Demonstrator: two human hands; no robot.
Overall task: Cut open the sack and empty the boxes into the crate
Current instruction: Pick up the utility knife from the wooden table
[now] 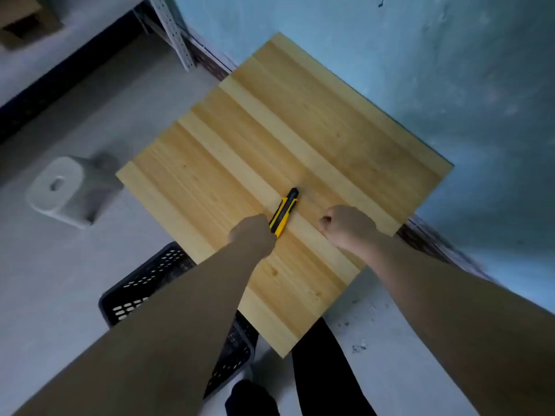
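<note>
Nearest to us, a dark trouser leg [322, 370] and a dark shoe [249, 399] stand on the pale concrete floor [54, 295]. Just beside them on the floor sits the crate [141, 292], black plastic with walls pierced by rows of small slots. The left forearm crosses over it and the bench's near corner overhangs it, so we see only part of its rim and walls.

The bench [300, 130] has a square top of pale, smooth wooden strips with lengthwise grain. On it lies a utility knife [285, 210], slim, yellow with a black strip and a black tip, pointing away from us. The left hand [252, 235] is curled round its near end, and the back of the hand hides that hand's fingers. Near it, apart from the knife, the right hand [348, 226] rests on the wood as a closed fist holding nothing.

Left of the bench stands a grey plastic stool [60, 190] with rounded corners and a slot in its top. Behind rises a rough blue wall [435, 70]. A perforated metal upright [174, 34] and brown cardboard [21, 22] lie farthest off.
</note>
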